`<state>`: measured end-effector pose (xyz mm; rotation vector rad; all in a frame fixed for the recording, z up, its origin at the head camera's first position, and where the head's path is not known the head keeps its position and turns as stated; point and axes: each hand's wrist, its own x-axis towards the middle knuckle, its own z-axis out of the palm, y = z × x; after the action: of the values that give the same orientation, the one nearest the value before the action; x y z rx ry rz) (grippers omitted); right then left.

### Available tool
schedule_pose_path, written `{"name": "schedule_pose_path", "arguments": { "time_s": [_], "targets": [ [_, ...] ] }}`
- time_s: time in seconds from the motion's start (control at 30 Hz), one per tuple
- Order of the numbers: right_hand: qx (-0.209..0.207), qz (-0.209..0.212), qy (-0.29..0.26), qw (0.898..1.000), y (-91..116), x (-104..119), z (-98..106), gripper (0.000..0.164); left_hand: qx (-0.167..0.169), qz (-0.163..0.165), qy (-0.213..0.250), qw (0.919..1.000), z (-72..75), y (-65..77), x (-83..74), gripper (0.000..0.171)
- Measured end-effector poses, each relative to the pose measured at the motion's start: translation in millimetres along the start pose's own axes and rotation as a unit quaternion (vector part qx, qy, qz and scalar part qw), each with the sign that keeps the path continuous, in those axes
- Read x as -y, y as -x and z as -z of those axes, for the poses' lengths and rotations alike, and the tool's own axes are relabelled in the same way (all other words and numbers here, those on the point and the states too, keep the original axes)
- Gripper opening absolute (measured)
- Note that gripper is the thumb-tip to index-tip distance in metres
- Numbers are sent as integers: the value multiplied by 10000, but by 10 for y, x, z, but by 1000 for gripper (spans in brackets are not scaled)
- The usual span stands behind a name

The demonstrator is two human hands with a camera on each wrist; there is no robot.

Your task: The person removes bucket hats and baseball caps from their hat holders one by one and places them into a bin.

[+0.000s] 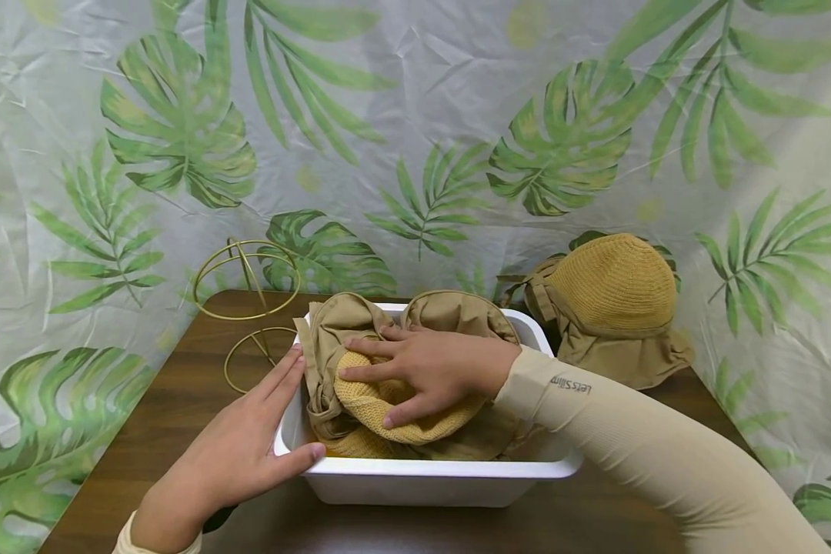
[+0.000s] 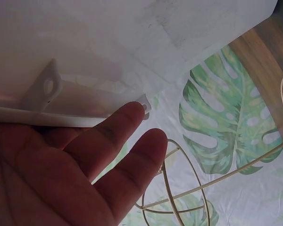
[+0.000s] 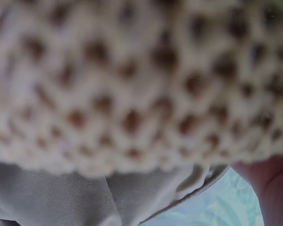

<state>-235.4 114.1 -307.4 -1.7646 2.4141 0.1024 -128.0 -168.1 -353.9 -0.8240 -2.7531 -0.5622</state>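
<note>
A white plastic basin [image 1: 422, 488] holds a sun hat with a yellow woven crown [image 1: 367, 396] and tan cloth brim [image 1: 342, 315]. My right hand [image 1: 436, 365] presses down on the hat with its fingers spread over the crown's hollow. In the right wrist view the coarse weave [image 3: 132, 84] fills most of the picture, blurred, above tan cloth [image 3: 141, 193]. At the basin's left front corner, my left hand [image 1: 231, 446] touches the rim, its fingers extended along the left side and its thumb on the front edge. From below, the left wrist view shows those fingers [image 2: 132, 165] nearly straight.
A second hat [image 1: 612, 285], woven yellow with tan cloth, sits at the back right of the brown wooden table [image 1: 180, 400]. Behind the left hand stands a gold wire stand [image 1: 249, 281]. A leaf-patterned cloth [image 1: 422, 100] hangs behind the table.
</note>
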Motion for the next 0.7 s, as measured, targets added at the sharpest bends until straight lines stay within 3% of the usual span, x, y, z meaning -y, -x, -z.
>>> {"name": "schedule_pose_path", "arguments": {
  "time_s": [0.3,0.7],
  "targets": [
    [265,-188,104,9994,-63,29,-43,74,96,57,56,9999,1,-7,8,95],
    [763,-457,-227,9958,-177,40,-225,74,131,77,98,9998,0,-11,8,96]
  ]
}}
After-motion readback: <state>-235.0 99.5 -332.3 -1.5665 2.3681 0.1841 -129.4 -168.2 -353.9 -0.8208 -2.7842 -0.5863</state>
